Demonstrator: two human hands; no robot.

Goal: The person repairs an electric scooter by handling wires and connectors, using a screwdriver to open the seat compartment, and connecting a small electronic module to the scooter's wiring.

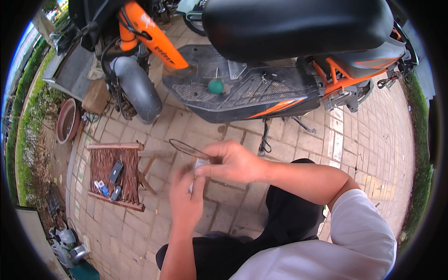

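Observation:
My two hands meet in front of me above the paving. My right hand (235, 161) is closed, thumb against the fingers, on a thin dark wire (184, 148) whose loop stands out to the upper left. Between the hands shows a small white scrap (200, 163), which may be paper or cloth. Just below and to the left, my left hand (186, 196) pinches at the same scrap, part of which shows beside its thumb. Motion smears the left fingers, so their exact hold is hard to make out.
A small wooden folding stool (100, 158) at the left carries a black rectangular case (116, 171), a dark key fob (116, 193) and small blue-and-white items (101, 188). Ahead stands an orange-and-black scooter (252, 114), a green ball (215, 86) on its footboard. A clay pot (68, 121) lies far left.

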